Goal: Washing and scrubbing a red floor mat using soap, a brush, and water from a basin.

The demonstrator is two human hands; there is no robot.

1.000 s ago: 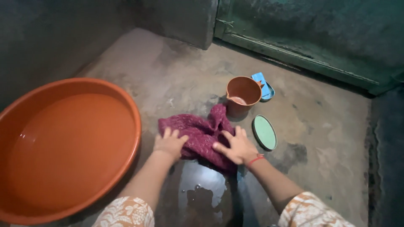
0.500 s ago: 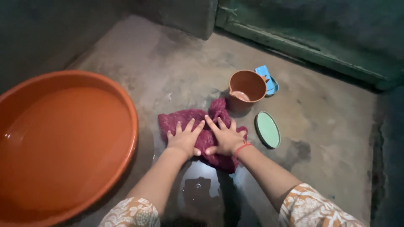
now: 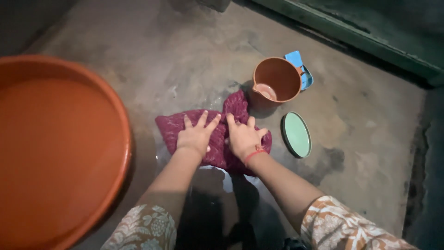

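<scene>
A wet maroon cloth (image 3: 169, 126) lies bunched on the concrete floor in front of me. My left hand (image 3: 196, 135) presses flat on its middle, fingers spread. Beside it, my right hand (image 3: 243, 137), with a red thread at the wrist, also presses down on the cloth with fingers spread. The two hands sit side by side, almost touching. Neither hand grips the cloth.
A large orange basin (image 3: 118, 162) full of water takes up the left. A brown plastic mug (image 3: 276, 82) stands just beyond the cloth, a blue object (image 3: 300, 69) behind it. A round green lid (image 3: 296, 134) lies to the right. The floor under my arms is wet.
Both hands slid forward over the cloth and came together, from gripping its near edge to pressing flat on top. The view shifted forward and down.
</scene>
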